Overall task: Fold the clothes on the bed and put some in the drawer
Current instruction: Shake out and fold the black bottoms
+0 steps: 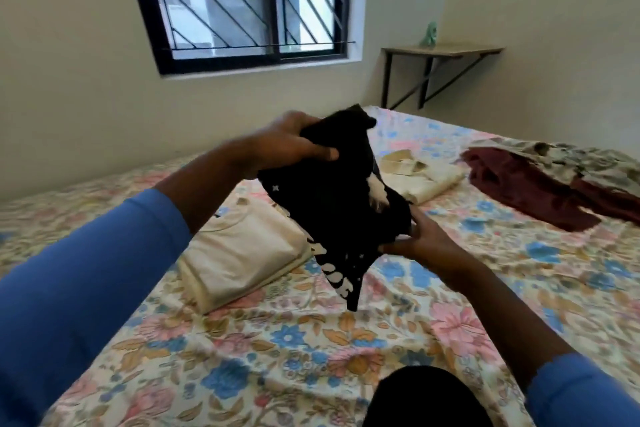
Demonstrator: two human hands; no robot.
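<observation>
A folded black T-shirt with white print (337, 204) hangs in the air above the bed (294, 350), tilted with one corner pointing down. My left hand (291, 144) grips its upper edge, thumb across the front. My right hand (417, 236) holds its lower right edge, with the thumb under the cloth. Under the shirt lies a folded cream garment (239, 253) on the floral sheet. A second folded cream shirt (420, 177) lies farther back.
A maroon garment (526, 191) and a patterned cloth (588, 163) lie unfolded at the right side of the bed. A wall shelf (443, 50) stands in the far corner beside the barred window (242, 0). Something black (426, 399) shows at the bottom edge.
</observation>
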